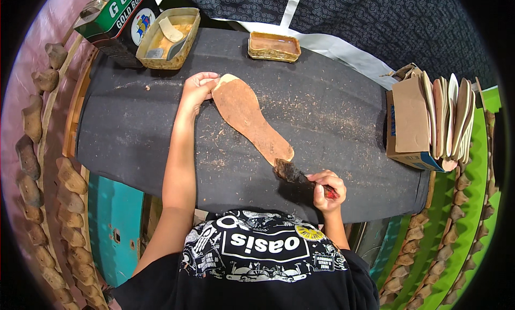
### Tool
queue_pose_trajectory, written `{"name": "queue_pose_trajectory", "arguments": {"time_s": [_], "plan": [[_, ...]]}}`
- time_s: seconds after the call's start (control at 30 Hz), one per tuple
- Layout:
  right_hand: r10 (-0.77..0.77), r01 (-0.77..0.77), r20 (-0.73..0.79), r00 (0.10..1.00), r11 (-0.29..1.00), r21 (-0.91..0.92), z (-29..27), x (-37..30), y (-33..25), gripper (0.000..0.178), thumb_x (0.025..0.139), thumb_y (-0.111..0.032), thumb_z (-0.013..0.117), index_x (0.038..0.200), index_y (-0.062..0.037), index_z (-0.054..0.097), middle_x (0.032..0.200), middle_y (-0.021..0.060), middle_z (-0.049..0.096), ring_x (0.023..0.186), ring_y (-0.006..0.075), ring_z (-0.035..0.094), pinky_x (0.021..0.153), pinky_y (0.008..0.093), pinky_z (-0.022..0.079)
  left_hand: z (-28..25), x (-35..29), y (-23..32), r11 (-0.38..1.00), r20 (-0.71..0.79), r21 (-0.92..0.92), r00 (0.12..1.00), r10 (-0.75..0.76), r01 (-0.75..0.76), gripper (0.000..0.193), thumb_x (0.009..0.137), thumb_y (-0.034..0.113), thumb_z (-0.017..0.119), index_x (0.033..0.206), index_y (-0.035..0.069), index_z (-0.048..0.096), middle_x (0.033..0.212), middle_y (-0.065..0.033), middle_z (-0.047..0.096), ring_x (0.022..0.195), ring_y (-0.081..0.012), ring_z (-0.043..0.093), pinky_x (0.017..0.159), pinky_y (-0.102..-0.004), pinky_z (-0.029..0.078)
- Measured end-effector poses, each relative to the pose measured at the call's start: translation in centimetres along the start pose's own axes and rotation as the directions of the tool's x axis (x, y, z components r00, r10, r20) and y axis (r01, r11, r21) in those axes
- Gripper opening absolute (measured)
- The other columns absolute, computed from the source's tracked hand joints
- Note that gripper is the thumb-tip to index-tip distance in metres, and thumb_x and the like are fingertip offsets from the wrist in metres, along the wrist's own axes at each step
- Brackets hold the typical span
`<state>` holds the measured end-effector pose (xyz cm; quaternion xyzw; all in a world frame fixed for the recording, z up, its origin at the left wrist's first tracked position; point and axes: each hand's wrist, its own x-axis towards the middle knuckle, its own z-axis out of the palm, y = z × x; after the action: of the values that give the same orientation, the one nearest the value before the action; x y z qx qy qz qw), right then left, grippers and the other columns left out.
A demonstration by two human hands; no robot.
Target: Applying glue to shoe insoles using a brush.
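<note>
So the shoe insole [238, 106] is lying on the dark table cover [139, 133], well left of the cardboard box [412, 114], which I'm using as the landmark. Left hand [198, 90], even further left of the box, has thumb and fingers pinched on the toe edge. Right hand [328, 192], nearer the box and a bit closer to the wearer, has its fingers wrapped round the handle of a dark-bristled brush [289, 171], bristles right at the heel end. My worry: the only grip on the insole is at the toe, so a hard sideways push could swing or buckle the heel. Bristles might also slip off that edge and smear the cover. And with shavings [214, 159] scattered all over left of the box, anything tacky on the brush (can't tell if it's wet) would probably pick up grit
</note>
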<state>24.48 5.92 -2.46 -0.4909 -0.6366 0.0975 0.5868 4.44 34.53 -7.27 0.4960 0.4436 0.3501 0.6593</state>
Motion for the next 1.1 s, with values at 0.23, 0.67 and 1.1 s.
{"name": "queue_pose_trajectory", "arguments": {"time_s": [0.23,0.67,1.1], "plan": [[-0.045,0.045,-0.005,0.999,0.999,-0.013,-0.5,0.8,0.3,0.010,0.071,-0.001,0.048,0.078,0.0004,0.041,0.065,0.0140,0.053,0.057,0.0206,0.055,0.055,0.0283,0.043,0.1,-0.2,0.2,1.000,-0.012,0.004,1.000,-0.002,0.002,0.018,0.074,0.012,0.058,0.090,0.005,0.052,0.078,-0.0022,0.059,0.067,-0.0065,0.055,0.060,-0.0187,0.044],[0.141,-0.130,-0.087,0.986,0.984,0.125,-1.1,-0.1,1.0,0.009,0.074,-0.002,0.049,0.078,0.0019,0.042,0.071,0.0191,0.055,0.065,0.0228,0.057,0.060,0.0315,0.047,0.1,-0.2,0.2,1.000,-0.011,0.018,1.000,-0.020,0.021,0.019,0.074,0.013,0.057,0.091,0.006,0.052,0.080,-0.0012,0.059,0.068,-0.0064,0.055,0.062,-0.0192,0.044],[0.264,-0.224,-0.169,0.950,0.948,0.227,0.0,1.0,1.3,0.015,0.075,-0.010,0.051,0.079,-0.0009,0.039,0.066,0.0154,0.052,0.060,0.0201,0.053,0.058,0.0306,0.047,0.1,0.0,0.0,1.000,-0.009,-0.012,1.000,-0.015,0.014,0.018,0.074,0.011,0.057,0.090,0.005,0.052,0.078,-0.0019,0.059,0.067,-0.0062,0.055,0.060,-0.0182,0.044]]}}
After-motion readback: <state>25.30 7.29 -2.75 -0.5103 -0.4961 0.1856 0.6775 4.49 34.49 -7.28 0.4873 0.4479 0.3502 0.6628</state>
